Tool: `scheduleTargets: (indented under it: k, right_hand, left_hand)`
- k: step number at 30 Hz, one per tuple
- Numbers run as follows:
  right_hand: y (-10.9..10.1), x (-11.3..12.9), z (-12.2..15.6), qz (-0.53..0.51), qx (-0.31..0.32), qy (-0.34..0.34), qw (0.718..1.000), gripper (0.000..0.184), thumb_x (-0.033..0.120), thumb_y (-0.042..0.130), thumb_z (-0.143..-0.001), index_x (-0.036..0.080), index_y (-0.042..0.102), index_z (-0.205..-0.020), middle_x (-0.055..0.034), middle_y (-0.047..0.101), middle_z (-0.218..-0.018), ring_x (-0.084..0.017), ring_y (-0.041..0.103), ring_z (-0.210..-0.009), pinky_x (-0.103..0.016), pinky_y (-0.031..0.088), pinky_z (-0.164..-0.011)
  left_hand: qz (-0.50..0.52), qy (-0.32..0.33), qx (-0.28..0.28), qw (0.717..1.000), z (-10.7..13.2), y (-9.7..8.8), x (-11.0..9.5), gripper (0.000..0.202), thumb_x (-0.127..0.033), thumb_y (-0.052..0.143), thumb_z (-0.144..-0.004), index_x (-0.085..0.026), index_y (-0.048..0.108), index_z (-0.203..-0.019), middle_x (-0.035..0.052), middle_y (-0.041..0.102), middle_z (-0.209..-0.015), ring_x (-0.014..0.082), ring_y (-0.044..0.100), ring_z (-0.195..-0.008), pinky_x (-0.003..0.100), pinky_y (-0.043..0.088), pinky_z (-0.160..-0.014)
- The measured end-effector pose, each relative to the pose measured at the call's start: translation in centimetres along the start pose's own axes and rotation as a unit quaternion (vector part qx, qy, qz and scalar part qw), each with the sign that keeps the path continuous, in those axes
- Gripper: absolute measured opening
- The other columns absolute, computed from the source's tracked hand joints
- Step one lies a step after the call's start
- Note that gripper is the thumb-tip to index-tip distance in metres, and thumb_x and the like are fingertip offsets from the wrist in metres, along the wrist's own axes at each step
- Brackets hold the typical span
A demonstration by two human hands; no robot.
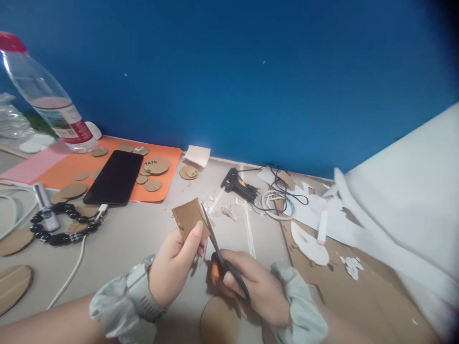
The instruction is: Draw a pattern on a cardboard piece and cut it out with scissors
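My left hand [177, 267] pinches a small brown cardboard piece [188, 218] with printed letters, thumb on top, held above the grey table. My right hand [251, 286] grips black scissors with orange-lined handles [218, 260]; the blades point up and away and meet the right edge of the cardboard piece. A grey watch sits on my left wrist. A larger cardboard disc [218, 322] lies on the table just under my hands.
A black phone [115, 177] lies on an orange sheet [161, 188] among several cardboard discs. A tilted plastic bottle [53, 105] stands far left. A black bead bracelet [60, 231], a glue gun [238, 185], cables and white paper scraps [310, 243] lie around.
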State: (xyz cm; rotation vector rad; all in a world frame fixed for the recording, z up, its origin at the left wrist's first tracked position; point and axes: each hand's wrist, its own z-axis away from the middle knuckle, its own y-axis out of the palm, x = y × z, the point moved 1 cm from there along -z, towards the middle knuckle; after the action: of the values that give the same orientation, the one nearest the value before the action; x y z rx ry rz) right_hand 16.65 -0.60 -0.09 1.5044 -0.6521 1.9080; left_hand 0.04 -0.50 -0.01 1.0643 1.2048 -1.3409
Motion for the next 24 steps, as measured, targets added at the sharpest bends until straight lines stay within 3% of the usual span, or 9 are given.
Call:
scheduleTargets:
  k: [10, 15, 24]
  right_hand:
    - [0.71, -0.02, 0.10, -0.017, -0.036, 0.017, 0.999, 0.046, 0.061, 0.051, -0.083, 0.016, 0.047, -0.072, 0.0072, 0.039, -0.053, -0.006, 0.037, -0.043, -0.015, 0.032, -0.037]
    - [0.66, -0.13, 0.13, -0.025, -0.033, 0.022, 0.999, 0.045, 0.061, 0.051, -0.084, 0.017, 0.045, -0.073, 0.0075, 0.038, -0.055, -0.005, 0.037, -0.043, -0.016, 0.033, -0.038]
    - [0.26, -0.29, 0.16, 0.018, -0.018, 0.020, 0.999, 0.041, 0.055, 0.048, -0.088, 0.017, 0.045, -0.075, 0.0061, 0.038, -0.058, -0.007, 0.038, -0.046, -0.017, 0.033, -0.040]
  left_hand:
    - [0.014, -0.018, -0.001, 1.000, 0.07, 0.06, 0.20, 0.046, -0.049, 0.039, -0.091, -0.018, 0.049, -0.058, -0.0037, 0.045, -0.048, 0.0093, 0.042, -0.043, 0.021, 0.037, -0.046]
    - [0.024, -0.033, 0.023, 0.999, 0.12, 0.20, 0.53, 0.048, -0.050, 0.040, -0.091, -0.018, 0.047, -0.055, -0.0055, 0.038, -0.043, 0.0089, 0.037, -0.040, 0.021, 0.033, -0.044]
    - [0.033, -0.045, 0.033, 0.998, 0.13, 0.24, 0.10, 0.048, -0.050, 0.039, -0.090, -0.018, 0.047, -0.055, -0.0041, 0.040, -0.043, 0.0098, 0.039, -0.041, 0.022, 0.034, -0.043]
